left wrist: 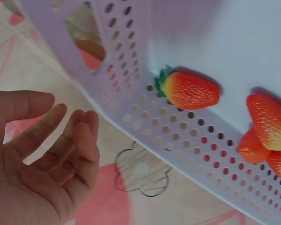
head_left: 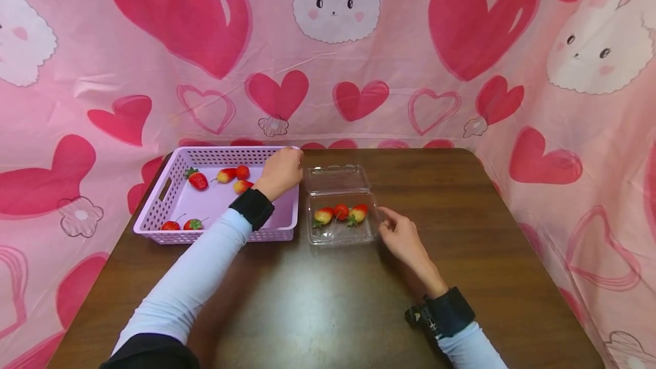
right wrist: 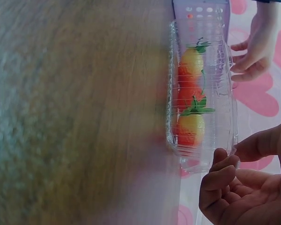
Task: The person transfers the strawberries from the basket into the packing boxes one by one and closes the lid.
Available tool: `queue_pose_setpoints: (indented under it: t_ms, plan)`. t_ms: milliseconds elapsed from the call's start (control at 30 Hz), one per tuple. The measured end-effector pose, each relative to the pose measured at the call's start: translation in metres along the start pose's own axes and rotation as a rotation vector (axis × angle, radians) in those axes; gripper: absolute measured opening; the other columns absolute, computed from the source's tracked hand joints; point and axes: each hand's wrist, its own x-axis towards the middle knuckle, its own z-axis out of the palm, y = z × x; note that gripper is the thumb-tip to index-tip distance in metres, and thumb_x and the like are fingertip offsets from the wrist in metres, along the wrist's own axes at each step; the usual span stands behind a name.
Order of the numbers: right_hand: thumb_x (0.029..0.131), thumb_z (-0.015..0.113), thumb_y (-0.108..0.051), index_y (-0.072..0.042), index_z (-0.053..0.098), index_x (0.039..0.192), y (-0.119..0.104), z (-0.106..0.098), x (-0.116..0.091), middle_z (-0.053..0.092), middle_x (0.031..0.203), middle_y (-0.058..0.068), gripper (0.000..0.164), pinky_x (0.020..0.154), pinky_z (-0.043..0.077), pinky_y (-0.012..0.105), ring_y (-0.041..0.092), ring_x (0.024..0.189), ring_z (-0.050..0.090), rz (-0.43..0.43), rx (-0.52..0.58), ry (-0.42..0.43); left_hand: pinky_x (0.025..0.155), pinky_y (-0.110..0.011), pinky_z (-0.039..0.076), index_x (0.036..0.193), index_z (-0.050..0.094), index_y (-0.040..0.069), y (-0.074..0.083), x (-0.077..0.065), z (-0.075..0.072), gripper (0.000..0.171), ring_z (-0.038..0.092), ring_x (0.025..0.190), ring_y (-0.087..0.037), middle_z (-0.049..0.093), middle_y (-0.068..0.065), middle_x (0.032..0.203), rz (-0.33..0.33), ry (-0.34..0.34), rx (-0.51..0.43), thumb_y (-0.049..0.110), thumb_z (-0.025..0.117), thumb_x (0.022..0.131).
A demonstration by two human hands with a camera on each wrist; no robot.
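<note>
A clear plastic clamshell box (head_left: pixel 342 238), its lid (head_left: pixel 338 179) tipped back, holds two red-yellow strawberries (head_left: pixel 323 216) with a small round red fruit (head_left: pixel 340 212) between them. My right hand (head_left: pixel 402 238) pinches the box's right rim between thumb and fingers (right wrist: pixel 219 176). Above the right rear corner of a lilac basket (head_left: pixel 220 237) hovers my left hand (head_left: pixel 281 171). Its fingers (left wrist: pixel 86 140) are loosely bent with nothing in them. Inside the basket are a red strawberry (left wrist: pixel 192 90), more red-yellow strawberries (head_left: pixel 226 175) and small red fruits (head_left: pixel 242 172).
The basket stands left of the box on a brown wooden table (head_left: pixel 318 312). Bare tabletop lies in front of both and to the right. A pink cloth (head_left: pixel 318 56) with hearts and rabbits hangs behind the table and along its sides.
</note>
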Motion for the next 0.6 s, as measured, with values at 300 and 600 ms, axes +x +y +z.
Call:
queue_pose_setpoints:
  t_ms: [300, 600]
  plan:
    - [0.097, 0.056, -0.007, -0.003, 0.061, 0.144, 0.000, -0.001, 0.001, 0.059, 0.084, 0.007, 0.048, 0.056, 0.041, 0.030, 0.018, 0.061, 0.049, -0.001, 0.010, -0.019, 0.082, -0.057, 0.058, 0.102, 0.071, -0.001, -0.020, 0.005, -0.003, 0.014, 0.069, 0.097, -0.044, 0.071, -0.024, 0.104, -0.046, -0.018, -0.005, 0.008, 0.064, 0.095]
    - [0.096, 0.056, -0.006, -0.003, 0.062, 0.143, 0.000, 0.001, 0.002, 0.060, 0.086, 0.007, 0.048, 0.056, 0.040, 0.030, 0.018, 0.062, 0.049, -0.009, -0.001, -0.009, 0.089, -0.054, 0.057, 0.120, 0.071, -0.004, -0.036, 0.007, 0.005, 0.029, 0.068, 0.101, -0.042, 0.072, -0.025, 0.114, -0.107, -0.096, -0.053, 0.008, 0.068, 0.094]
